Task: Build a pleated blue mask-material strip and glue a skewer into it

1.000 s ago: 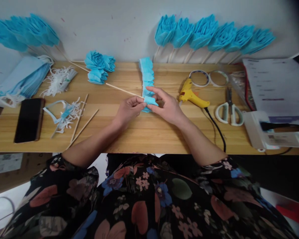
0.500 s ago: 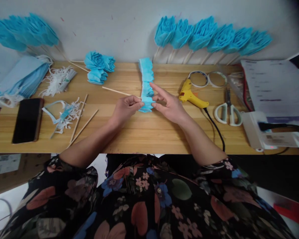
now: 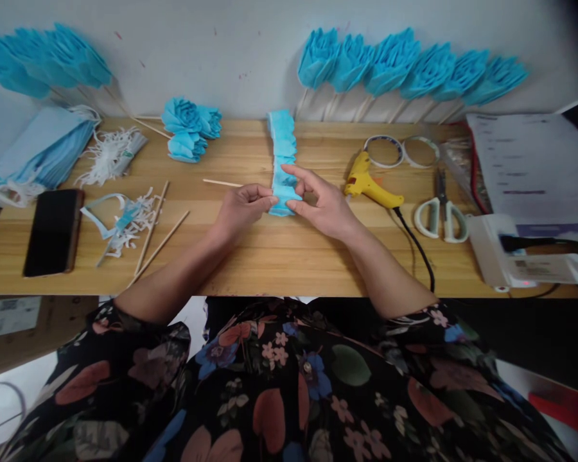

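A long blue scalloped strip point(image 3: 284, 136), fabric-like, runs from the back of the table towards me. Its near end is folded over between my hands. My left hand point(image 3: 243, 208) is closed in a pinch on a thin wooden stick point(image 3: 221, 183) at the strip's near left edge; the stick's other end pokes out to the left, and its tip at the strip is hidden. On the right side, thumb and fingers of my right hand point(image 3: 320, 202) grip the folded part of the strip, with the index finger stretched over it.
Blue flowers on sticks point(image 3: 392, 61) lean against the wall. Three flower heads point(image 3: 190, 125) lie at back left. A yellow glue gun point(image 3: 370, 186), scissors point(image 3: 442, 212) and tape rolls point(image 3: 384, 152) lie right. Left are a phone point(image 3: 52, 232), face masks point(image 3: 48, 147) and loose sticks point(image 3: 158, 249).
The stick has turned, its free end shifting slightly right and towards me. My right hand has moved a little left over the strip, its index finger lower.
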The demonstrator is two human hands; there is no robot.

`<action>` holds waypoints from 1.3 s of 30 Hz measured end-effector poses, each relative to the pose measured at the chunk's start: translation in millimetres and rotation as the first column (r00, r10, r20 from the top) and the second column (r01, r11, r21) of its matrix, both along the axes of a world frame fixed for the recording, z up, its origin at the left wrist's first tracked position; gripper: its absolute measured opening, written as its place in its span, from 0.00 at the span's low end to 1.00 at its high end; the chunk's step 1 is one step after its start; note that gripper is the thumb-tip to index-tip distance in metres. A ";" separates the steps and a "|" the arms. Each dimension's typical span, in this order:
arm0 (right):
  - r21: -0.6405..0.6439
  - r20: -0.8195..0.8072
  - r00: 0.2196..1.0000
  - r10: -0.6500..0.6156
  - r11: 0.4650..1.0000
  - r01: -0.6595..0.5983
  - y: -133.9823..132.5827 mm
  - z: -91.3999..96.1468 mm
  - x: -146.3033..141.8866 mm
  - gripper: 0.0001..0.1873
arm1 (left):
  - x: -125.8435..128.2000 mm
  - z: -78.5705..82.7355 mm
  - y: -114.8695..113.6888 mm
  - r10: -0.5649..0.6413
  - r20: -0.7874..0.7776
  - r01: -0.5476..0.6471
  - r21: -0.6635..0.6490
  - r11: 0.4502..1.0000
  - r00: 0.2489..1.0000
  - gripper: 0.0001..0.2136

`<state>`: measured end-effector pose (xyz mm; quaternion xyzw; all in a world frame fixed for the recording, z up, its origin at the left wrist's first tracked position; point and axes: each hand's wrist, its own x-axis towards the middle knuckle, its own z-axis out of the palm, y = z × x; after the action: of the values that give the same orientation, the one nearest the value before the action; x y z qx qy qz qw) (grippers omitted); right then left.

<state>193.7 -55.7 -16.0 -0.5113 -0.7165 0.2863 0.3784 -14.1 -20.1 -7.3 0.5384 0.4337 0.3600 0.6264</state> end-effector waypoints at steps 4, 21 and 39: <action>-0.014 -0.009 0.999 0.034 0.999 -0.034 1.4 -0.1 3.2 0.32 | -2.0 2.6 2.8 -0.043 0.030 0.044 -0.044 0.998 0.999 0.09; -0.068 -0.164 0.986 0.031 0.997 -0.042 7.7 -9.8 2.9 0.37 | -1.8 2.3 2.9 -0.114 0.042 0.116 -0.053 0.992 0.993 0.11; -0.099 -0.122 0.990 0.072 0.991 -0.085 4.1 -8.6 6.9 0.38 | -3.5 -4.0 3.7 -0.090 -0.013 0.091 0.038 0.995 0.996 0.09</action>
<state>200.6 -51.6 -24.6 -0.4839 -0.6965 0.3678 0.3814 -17.6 -16.3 -11.3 0.5716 0.4054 0.3363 0.6291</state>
